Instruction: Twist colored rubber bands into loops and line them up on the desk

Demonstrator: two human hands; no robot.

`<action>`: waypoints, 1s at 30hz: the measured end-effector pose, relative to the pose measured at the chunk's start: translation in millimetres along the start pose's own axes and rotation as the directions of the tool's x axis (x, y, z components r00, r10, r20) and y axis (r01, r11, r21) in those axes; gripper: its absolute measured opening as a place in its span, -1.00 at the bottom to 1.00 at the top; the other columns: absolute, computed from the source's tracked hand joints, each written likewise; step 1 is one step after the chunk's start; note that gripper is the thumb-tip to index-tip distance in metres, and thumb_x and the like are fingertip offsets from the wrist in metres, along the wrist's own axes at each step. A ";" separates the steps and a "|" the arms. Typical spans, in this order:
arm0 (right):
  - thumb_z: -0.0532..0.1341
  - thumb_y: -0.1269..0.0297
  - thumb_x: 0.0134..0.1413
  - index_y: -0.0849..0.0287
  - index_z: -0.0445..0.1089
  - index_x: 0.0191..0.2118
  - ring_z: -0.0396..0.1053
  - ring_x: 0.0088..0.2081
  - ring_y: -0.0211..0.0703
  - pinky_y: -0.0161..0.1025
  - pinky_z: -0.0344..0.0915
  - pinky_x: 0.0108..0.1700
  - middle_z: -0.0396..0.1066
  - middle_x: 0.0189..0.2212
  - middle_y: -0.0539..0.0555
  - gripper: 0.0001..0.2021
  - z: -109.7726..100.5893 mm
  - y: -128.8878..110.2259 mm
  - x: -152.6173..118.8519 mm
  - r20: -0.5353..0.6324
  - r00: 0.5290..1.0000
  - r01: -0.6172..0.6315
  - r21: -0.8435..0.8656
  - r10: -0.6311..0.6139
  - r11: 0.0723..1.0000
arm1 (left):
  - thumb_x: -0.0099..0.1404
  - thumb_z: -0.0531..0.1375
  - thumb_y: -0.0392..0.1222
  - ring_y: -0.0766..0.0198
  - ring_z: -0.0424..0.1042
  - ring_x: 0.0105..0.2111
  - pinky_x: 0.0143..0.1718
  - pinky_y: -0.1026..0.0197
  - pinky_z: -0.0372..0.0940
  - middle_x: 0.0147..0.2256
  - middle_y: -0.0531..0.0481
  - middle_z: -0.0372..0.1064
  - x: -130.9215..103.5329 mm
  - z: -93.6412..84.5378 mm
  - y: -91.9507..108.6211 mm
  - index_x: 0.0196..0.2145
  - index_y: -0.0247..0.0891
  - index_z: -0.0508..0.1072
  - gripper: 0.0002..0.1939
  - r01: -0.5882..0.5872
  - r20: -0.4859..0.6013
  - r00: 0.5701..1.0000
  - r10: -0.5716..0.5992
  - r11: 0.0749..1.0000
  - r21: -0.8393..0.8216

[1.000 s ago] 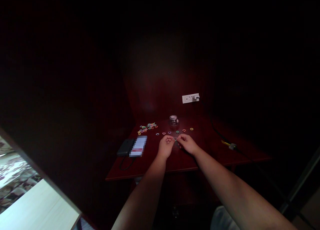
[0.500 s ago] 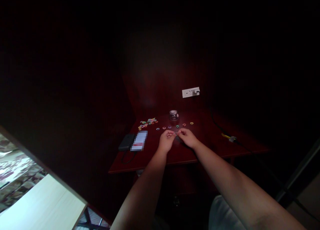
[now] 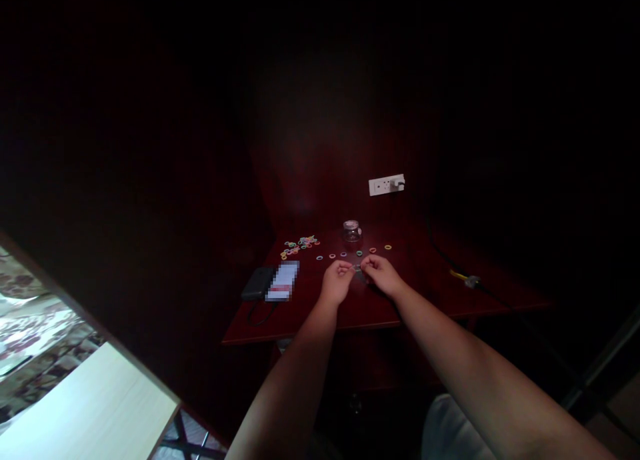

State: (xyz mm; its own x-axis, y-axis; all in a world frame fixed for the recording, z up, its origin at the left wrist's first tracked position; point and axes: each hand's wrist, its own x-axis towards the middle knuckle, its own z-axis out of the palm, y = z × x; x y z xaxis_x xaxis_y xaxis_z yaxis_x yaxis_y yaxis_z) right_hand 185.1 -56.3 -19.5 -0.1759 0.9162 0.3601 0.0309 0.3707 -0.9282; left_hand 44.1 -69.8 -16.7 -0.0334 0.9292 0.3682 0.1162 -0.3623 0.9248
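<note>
My left hand and my right hand meet over the front part of the dark red table. Between their pinched fingertips a pale small elastic hair tie is stretched sideways, each hand gripping one end. Just beyond my fingers lies a loose row of coloured hair ties, among them a purple hair tie, a green hair tie and a yellow hair tie. A heap of mixed hair ties lies farther left. Behind the row stands a clear jar with a lid.
Left of my hands lie a phone with a blurred screen and a black box-shaped device with a cable. A yellow-ended cable runs along the right. On the back wall sits a white socket with a plug.
My hands have drawn slightly apart, and the hair tie between them is now visibly stretched. The whole view has shifted a little. The row and the heap lie as before.
</note>
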 end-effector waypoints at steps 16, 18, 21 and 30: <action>0.13 0.24 -0.08 0.20 0.21 -0.50 0.16 -0.68 -0.38 -0.42 0.05 -0.63 0.21 -0.69 -0.10 -0.86 -2.2 7.5 2.0 -0.002 1.000 0.002 -0.023 -0.002 1.000 | 0.07 0.19 -0.18 0.35 0.35 -0.48 -0.41 0.30 0.23 -0.47 -0.05 0.39 3.2 -0.9 -15.1 -0.37 -0.34 0.42 -0.82 -0.019 0.047 0.999 0.018 1.000 0.010; 0.13 0.24 -0.08 0.20 0.21 -0.50 0.16 -0.68 -0.38 -0.41 0.05 -0.63 0.22 -0.68 -0.09 -0.86 -2.4 6.8 1.5 -0.002 1.000 0.004 -0.021 -0.004 1.000 | 0.07 0.19 -0.18 0.35 0.35 -0.48 -0.41 0.30 0.23 -0.48 -0.05 0.39 2.9 -0.5 -14.3 -0.37 -0.34 0.42 -0.82 -0.020 0.042 0.999 0.019 1.000 0.016; 0.14 0.23 -0.09 0.20 0.22 -0.50 0.16 -0.68 -0.37 -0.41 0.05 -0.63 0.21 -0.69 -0.10 -0.85 -2.7 4.4 0.2 0.002 1.000 0.004 -0.020 -0.004 1.000 | 0.07 0.18 -0.19 0.34 0.36 -0.47 -0.41 0.30 0.24 -0.47 -0.06 0.40 2.1 0.4 -12.3 -0.37 -0.34 0.42 -0.83 -0.017 0.034 0.999 0.016 1.000 0.017; 0.17 0.28 -0.14 0.22 0.25 -0.49 0.15 -0.63 -0.37 -0.39 0.07 -0.57 0.22 -0.65 -0.08 -0.88 -2.5 2.8 -1.2 0.050 0.999 0.016 -0.028 -0.014 0.999 | 0.05 0.20 -0.23 0.39 0.31 -0.52 -0.45 0.34 0.22 -0.52 0.01 0.34 0.6 1.1 -12.7 -0.43 -0.33 0.37 -0.88 -0.040 -0.005 0.999 0.040 0.998 0.038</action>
State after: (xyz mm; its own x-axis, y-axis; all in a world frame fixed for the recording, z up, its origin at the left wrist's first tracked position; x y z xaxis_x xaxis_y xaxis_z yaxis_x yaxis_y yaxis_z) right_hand 187.8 -56.0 -22.3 -0.2251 0.9021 0.3682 0.0553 0.3891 -0.9195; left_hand 43.7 -64.5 -28.3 -0.0338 0.9134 0.4057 0.1550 -0.3962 0.9050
